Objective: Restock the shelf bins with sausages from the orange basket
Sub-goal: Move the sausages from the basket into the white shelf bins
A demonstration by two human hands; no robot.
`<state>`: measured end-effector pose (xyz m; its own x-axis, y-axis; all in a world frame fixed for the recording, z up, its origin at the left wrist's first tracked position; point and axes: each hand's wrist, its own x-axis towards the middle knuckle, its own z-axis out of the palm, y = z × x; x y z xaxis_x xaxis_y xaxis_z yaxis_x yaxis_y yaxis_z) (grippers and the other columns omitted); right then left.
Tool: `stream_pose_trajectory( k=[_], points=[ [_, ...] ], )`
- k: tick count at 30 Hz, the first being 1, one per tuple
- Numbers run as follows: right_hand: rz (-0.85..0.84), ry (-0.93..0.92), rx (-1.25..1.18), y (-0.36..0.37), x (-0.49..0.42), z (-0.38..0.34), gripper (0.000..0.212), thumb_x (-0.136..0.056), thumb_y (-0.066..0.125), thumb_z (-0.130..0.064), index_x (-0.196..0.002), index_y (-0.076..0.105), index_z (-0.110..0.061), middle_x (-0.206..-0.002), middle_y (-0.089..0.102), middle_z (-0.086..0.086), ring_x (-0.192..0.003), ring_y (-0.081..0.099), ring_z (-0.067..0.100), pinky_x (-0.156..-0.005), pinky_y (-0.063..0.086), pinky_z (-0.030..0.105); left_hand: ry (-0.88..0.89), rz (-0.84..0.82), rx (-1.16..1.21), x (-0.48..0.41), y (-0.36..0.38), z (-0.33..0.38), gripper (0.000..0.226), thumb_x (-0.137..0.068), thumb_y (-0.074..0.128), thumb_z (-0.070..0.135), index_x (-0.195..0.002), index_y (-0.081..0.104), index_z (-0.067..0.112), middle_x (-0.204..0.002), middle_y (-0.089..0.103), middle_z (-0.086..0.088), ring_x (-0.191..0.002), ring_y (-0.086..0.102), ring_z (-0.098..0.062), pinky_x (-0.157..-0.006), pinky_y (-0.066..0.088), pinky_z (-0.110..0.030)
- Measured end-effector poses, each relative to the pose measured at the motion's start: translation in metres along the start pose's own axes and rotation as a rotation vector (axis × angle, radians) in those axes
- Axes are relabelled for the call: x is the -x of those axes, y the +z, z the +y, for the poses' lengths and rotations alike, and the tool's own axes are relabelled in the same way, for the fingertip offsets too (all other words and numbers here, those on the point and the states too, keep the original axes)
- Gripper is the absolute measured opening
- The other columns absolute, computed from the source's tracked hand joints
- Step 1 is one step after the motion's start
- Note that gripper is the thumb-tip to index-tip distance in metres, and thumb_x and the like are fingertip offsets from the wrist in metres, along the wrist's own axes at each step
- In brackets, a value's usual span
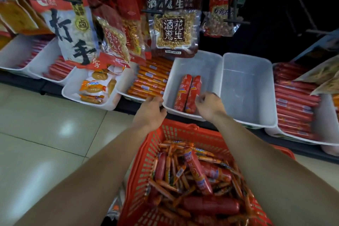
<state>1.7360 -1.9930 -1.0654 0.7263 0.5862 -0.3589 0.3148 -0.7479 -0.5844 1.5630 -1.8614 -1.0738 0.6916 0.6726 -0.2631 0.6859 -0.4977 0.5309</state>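
Sausages (183,92), two thick red ones, lie side by side and lengthwise on the floor of a white bin (194,57), toward its left wall. The left hand (149,110) grips that bin's front left corner, fingers pressed together over the rim and thumb against the front wall. The right hand (209,104) is inside the bin just right of the pair, with fingers loosely bent and a little spread. Their tips are at the nearer sausage; whether they touch it I cannot tell. Just in front of the bin sits the orange basket (176,130), heaped with loose sausages (198,172), thick and thin. A second bin (245,86) touches the bin's right side. Left of the bin stands a bin of thin orange sticks (150,80). Snack bags (172,31) hang above the bin.
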Motion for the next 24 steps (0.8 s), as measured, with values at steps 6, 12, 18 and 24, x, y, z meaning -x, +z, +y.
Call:
stream_pose_trajectory(
  k=[6, 12, 18, 24],
  points=[
    [0.024, -0.098, 0.125, -0.035, 0.063, 0.04, 0.03, -0.093, 0.054, -0.02, -0.121, 0.063, -0.015, -0.124, 0.052, 0.008, -0.105, 0.062, 0.031, -0.094, 0.05, 0.042, 0.027, -0.019, -0.084, 0.057, 0.004, 0.022, 0.042, -0.096, 0.057, 0.03, -0.135, 0.056, 0.017, -0.134, 0.051, -0.006, -0.123, 0.052, -0.026, -0.104, 0.045, -0.039],
    [-0.003, -0.143, 0.285, -0.033, 0.128, 0.091, 0.034, -0.089, 0.057, -0.022, -0.123, 0.062, -0.016, -0.124, 0.053, 0.009, -0.114, 0.056, 0.033, -0.095, 0.049, 0.042, 0.058, -0.166, -0.249, 0.12, 0.039, 0.023, 0.042, -0.093, 0.058, 0.033, -0.133, 0.055, 0.018, -0.13, 0.052, -0.007, -0.12, 0.052, -0.031, -0.1, 0.046, -0.041],
    [-0.361, 0.022, 0.371, 0.02, 0.147, 0.15, 0.041, -0.09, 0.056, -0.036, -0.127, 0.057, -0.017, -0.13, 0.054, 0.012, -0.121, 0.054, 0.035, -0.107, 0.04, 0.043, -0.026, -0.368, -0.309, 0.152, 0.094, 0.006, 0.049, -0.098, 0.05, 0.042, -0.137, 0.05, 0.012, -0.137, 0.05, -0.015, -0.125, 0.048, -0.035, -0.106, 0.041, -0.041],
    [-0.592, -0.047, 0.427, 0.059, 0.166, 0.189, 0.049, -0.083, 0.058, -0.054, -0.123, 0.061, -0.026, -0.13, 0.062, 0.008, -0.118, 0.058, 0.029, -0.096, 0.047, 0.037, 0.015, -0.535, -0.351, 0.153, 0.133, 0.001, 0.061, -0.095, 0.054, 0.041, -0.15, 0.037, 0.021, -0.148, 0.042, -0.011, -0.134, 0.044, -0.034, -0.108, 0.04, -0.045]
  ],
)
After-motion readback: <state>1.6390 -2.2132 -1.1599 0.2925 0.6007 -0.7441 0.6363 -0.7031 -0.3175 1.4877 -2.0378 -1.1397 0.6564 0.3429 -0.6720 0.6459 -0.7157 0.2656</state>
